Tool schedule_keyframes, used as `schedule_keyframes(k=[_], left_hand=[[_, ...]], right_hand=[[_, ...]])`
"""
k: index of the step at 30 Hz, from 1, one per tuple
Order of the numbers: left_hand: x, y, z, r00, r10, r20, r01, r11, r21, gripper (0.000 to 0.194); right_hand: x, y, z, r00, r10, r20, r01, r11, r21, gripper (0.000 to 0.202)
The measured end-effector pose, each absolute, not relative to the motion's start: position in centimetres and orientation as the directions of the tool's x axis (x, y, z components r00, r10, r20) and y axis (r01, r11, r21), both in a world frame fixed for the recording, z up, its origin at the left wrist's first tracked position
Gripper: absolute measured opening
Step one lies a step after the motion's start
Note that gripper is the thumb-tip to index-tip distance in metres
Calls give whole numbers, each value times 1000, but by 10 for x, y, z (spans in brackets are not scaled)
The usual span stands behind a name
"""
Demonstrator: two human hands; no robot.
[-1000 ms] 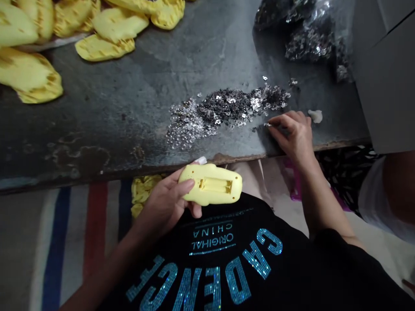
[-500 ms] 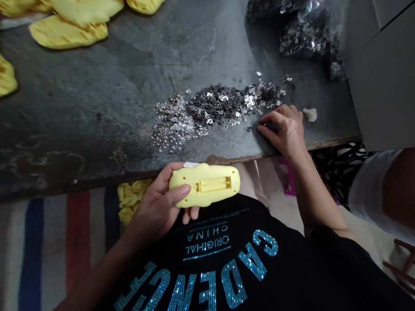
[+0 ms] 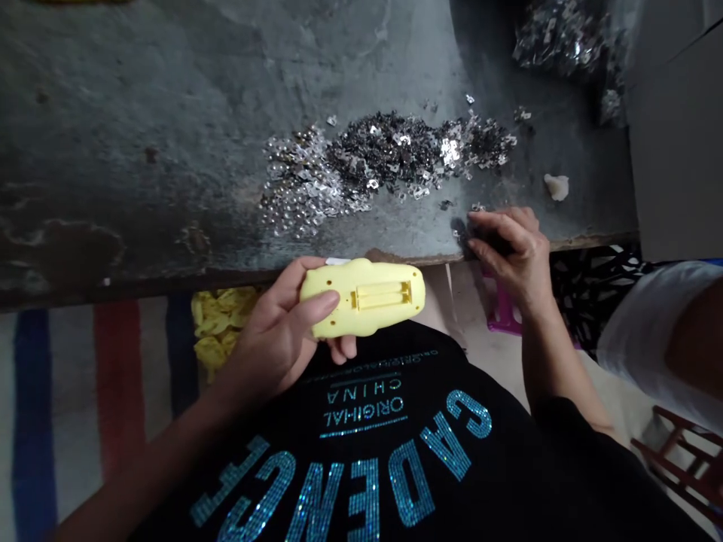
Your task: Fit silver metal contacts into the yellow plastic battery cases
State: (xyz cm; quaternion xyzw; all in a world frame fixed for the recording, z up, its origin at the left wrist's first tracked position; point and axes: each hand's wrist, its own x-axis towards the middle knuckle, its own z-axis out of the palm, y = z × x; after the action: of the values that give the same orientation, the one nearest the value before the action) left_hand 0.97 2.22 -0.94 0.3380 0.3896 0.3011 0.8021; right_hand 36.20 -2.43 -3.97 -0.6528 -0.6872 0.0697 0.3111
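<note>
My left hand (image 3: 288, 331) is closed around a yellow plastic shell (image 3: 389, 316), thumb on top and fingers beneath. The shell's long recessed battery compartment faces up, with small holes near both ends. My right hand (image 3: 517, 252) is just above the table's front edge, thumb and forefinger a little apart, with nothing visible between them. Beside those fingertips lie a small metal piece (image 3: 456, 233) and its dark shadow. A heap of small metal contact plates (image 3: 389, 154) lies farther back, the rounded, shinier ones (image 3: 299, 188) at its left end.
The worn grey table (image 3: 169, 150) has a chipped front edge. A plastic bag of metal pieces (image 3: 565, 38) and a white lump (image 3: 556, 187) are at right. Below the table are yellow shells (image 3: 218, 324), a purple stool (image 3: 504, 309) and a striped sheet (image 3: 118, 376). Another person's leg (image 3: 655, 331) is at right.
The view has shifted, so the yellow shells at upper left are out of frame. My right hand has drawn toward the table edge and its fingertips have parted. The left still holds the shell.
</note>
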Motion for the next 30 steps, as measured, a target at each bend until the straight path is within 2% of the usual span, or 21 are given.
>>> schedule_keyframes(k=[4, 10, 13, 16, 19, 26, 30], left_hand=[[17, 19, -6, 498, 773, -392, -234, 556, 798, 25], [26, 12, -1, 458, 788, -412, -196, 541, 818, 37], [22, 8, 0, 471, 789, -394, -181, 524, 832, 34], [15, 3, -1, 493, 793, -359, -195, 502, 843, 32], [10, -1, -2, 512, 797, -319, -229, 485, 844, 31], [9, -5, -3, 521, 806, -281, -262, 464, 846, 34], [12, -7, 4, 512, 820, -258, -268, 437, 858, 39]], right_hand=[[363, -21, -41, 41, 934, 354, 864, 145, -482, 10], [325, -31, -13, -38, 907, 419, 766, 296, -571, 2], [301, -37, -4, -56, 882, 467, 647, 389, -656, 11], [287, -39, -3, -62, 864, 499, 592, 435, -679, 20], [280, -41, 0, -98, 853, 513, 664, 440, -605, 24], [270, -46, 12, -251, 777, 577, 824, 484, -294, 24], [265, -50, 13, -260, 802, 538, 883, 423, -205, 27]])
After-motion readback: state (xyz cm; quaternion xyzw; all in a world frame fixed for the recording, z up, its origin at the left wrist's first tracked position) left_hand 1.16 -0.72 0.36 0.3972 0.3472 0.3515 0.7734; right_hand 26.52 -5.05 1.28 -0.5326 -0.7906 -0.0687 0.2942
